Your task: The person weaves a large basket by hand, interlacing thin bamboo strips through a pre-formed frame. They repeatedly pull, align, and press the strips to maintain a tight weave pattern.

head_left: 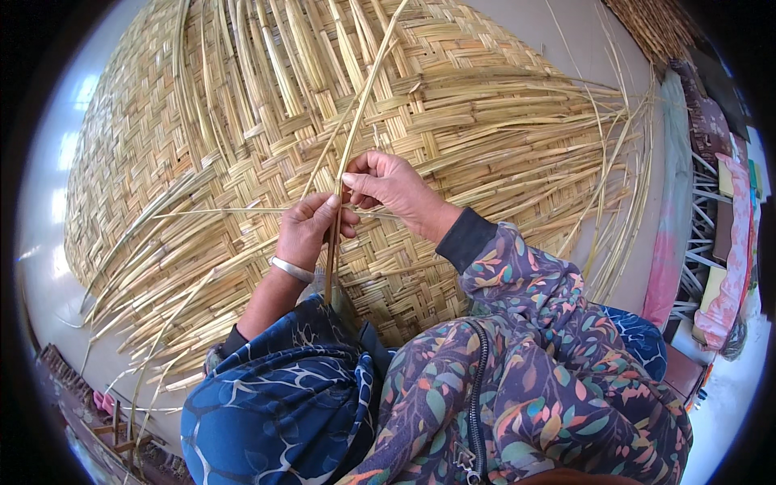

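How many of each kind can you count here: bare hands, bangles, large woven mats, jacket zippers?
Bare hands: 2 (left hand, right hand)
Bangle: 1
Large woven mat: 1
Jacket zipper: 1
Total: 5
Plant strips overlap too much to count.

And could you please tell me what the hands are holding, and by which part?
A long reed strip: the left hand grips it along its lower half, and the right hand pinches it just above.
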`<state>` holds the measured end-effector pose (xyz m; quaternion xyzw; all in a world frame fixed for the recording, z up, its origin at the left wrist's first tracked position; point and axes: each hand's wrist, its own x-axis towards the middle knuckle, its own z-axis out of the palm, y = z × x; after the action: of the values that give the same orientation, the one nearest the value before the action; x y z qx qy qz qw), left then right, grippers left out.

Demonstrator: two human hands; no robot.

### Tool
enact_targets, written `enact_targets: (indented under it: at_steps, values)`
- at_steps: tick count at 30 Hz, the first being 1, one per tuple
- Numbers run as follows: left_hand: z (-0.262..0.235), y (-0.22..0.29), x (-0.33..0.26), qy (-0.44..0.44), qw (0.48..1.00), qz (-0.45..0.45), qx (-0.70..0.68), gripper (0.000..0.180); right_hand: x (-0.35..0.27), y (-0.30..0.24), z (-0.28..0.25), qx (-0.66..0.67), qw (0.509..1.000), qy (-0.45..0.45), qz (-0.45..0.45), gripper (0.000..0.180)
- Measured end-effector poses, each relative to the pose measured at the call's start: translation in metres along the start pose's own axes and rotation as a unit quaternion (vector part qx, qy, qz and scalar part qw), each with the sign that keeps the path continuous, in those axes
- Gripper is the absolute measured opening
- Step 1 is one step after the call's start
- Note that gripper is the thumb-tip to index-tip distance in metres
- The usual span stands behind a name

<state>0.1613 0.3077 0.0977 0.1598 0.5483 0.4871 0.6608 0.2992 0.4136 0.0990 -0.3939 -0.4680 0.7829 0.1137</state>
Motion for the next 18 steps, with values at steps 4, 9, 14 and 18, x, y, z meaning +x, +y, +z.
enact_targets:
  at_steps: [4,9,14,18]
  values:
    - [-0.003,-0.006,0.001,-0.022,1.000,0.012,0.014,0.028,-0.001,-0.005,0.002,-0.010,1.000,0.005,-0.018,0.015]
    - [-0.002,-0.008,0.000,-0.005,0.998,-0.004,0.058,0.026,0.004,0.002,-0.002,-0.033,0.999,0.012,-0.018,0.015]
    - [-0.007,-0.016,0.007,-0.017,0.993,-0.009,0.117,0.022,0.007,0.007,-0.004,-0.110,0.991,0.044,-0.069,0.015]
    - [-0.009,-0.016,0.005,-0.028,0.997,-0.033,0.069,0.020,0.004,0.003,-0.003,-0.102,0.992,0.035,-0.060,0.015]
